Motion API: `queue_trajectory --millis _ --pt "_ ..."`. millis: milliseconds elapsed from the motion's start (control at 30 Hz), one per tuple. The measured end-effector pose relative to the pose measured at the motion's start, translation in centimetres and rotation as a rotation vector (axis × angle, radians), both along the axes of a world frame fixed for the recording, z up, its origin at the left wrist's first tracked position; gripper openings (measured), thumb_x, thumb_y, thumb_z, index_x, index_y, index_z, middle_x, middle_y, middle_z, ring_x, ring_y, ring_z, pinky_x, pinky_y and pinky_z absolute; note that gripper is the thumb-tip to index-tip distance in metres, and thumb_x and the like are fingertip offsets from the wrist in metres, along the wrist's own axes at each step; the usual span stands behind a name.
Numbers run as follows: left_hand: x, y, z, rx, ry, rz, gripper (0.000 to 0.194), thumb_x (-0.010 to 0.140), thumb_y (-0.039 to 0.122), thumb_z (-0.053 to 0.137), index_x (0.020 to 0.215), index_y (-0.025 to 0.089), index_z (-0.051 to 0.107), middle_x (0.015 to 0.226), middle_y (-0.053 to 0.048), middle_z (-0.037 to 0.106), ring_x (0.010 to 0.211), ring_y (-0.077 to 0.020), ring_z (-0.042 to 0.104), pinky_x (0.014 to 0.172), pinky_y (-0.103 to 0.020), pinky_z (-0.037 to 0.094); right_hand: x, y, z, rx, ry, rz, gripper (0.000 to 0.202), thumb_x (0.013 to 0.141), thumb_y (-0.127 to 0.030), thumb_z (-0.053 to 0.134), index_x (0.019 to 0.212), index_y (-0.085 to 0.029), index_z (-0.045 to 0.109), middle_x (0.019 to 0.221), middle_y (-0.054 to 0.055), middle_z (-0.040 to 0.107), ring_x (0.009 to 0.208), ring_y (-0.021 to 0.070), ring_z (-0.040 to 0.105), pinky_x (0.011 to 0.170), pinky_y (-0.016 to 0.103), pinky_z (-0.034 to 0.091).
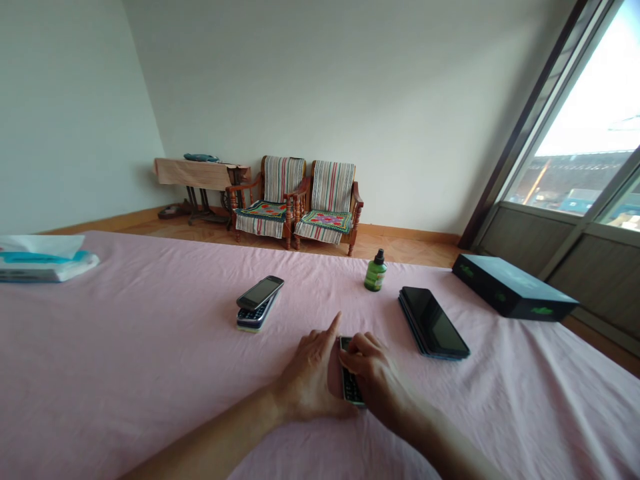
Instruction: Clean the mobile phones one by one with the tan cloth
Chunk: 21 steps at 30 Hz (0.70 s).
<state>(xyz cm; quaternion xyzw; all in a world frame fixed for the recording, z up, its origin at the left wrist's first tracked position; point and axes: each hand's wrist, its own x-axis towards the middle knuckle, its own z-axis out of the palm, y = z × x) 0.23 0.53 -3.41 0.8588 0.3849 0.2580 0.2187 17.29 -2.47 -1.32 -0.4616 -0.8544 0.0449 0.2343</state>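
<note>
A keypad mobile phone (353, 388) lies on the pink cloth, its dark keys towards me. Just left of it rests my left hand (313, 377), open, index finger pointing away and thumb reaching along the phone's near edge. A strip of cloth shows between that palm and the phone. Over the phone's upper part lies my right hand (373, 373), its fingers curled and thumb across the face; whatever is under the fingertips is hidden. To the left, a touchscreen phone (261, 292) sits askew on a small stack of keypad phones (254, 320).
Right of my hands is a stack of dark tablets (434, 323). A green bottle with black cap (375, 272) stands near the far edge of the pink cloth (165, 347). A black box (513, 287) lies far right, a tissue pack (47, 263) far left. Two wooden chairs (327, 223) stand beyond.
</note>
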Motion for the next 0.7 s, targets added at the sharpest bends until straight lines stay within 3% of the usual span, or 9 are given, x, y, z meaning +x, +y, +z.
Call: queue_trajectory --millis 133,333,467,567,700 --pt "0.0 0.1 -0.2 0.047 0.014 -0.002 0.147 0.044 0.042 0.087 0.147 0.022 -0.017 0.126 -0.013 0.054 0.111 -0.0361 0.051 0.097 -0.052 0.036 0.3 -1.8 -0.2 -0.018 0.024 0.018 0.027 0.079 0.005 0.053 0.078 -0.019 0.065 0.082 0.002 0.055 0.078 0.0152 0.048 0.064 0.026 0.034" --pt "-0.1 -0.2 0.5 -0.003 0.013 0.0 0.139 0.044 0.045 0.089 0.149 0.024 0.0 0.127 -0.013 0.053 0.113 -0.0367 0.05 0.099 -0.053 0.035 0.1 0.4 0.1 -0.01 0.035 -0.024 0.025 0.085 0.0 0.05 0.079 -0.018 0.066 0.083 0.004 0.055 0.079 0.0157 0.048 0.068 0.026 0.037" --pt "-0.1 -0.1 0.5 -0.013 0.029 0.007 0.131 0.045 0.046 0.087 0.149 0.021 0.013 0.131 -0.015 0.051 0.118 -0.0376 0.046 0.102 -0.054 0.032 0.3 -0.3 0.3 -0.025 0.047 0.018 0.03 0.078 0.005 0.049 0.077 -0.019 0.067 0.081 0.003 0.054 0.079 0.0157 0.048 0.067 0.026 0.036" --pt "-0.1 0.0 0.4 -0.014 0.054 0.005 0.117 0.047 0.05 0.085 0.144 0.02 0.027 0.136 -0.016 0.047 0.123 -0.0382 0.043 0.105 -0.055 0.029 1.3 -1.5 0.5 -0.109 0.098 0.07 0.035 0.071 0.009 0.046 0.073 -0.019 0.066 0.081 0.002 0.054 0.078 0.0144 0.05 0.065 0.025 0.036" --pt "-0.3 -0.2 1.0 -0.004 0.059 -0.05 0.094 0.053 0.057 0.081 0.133 0.021 0.045 0.131 -0.013 0.051 0.119 -0.0346 0.046 0.104 -0.05 0.032 2.8 -1.6 0.1 -0.193 0.23 0.005 0.037 0.071 0.008 0.041 0.075 -0.018 0.066 0.079 0.002 0.054 0.074 0.0129 0.052 0.063 0.024 0.037"
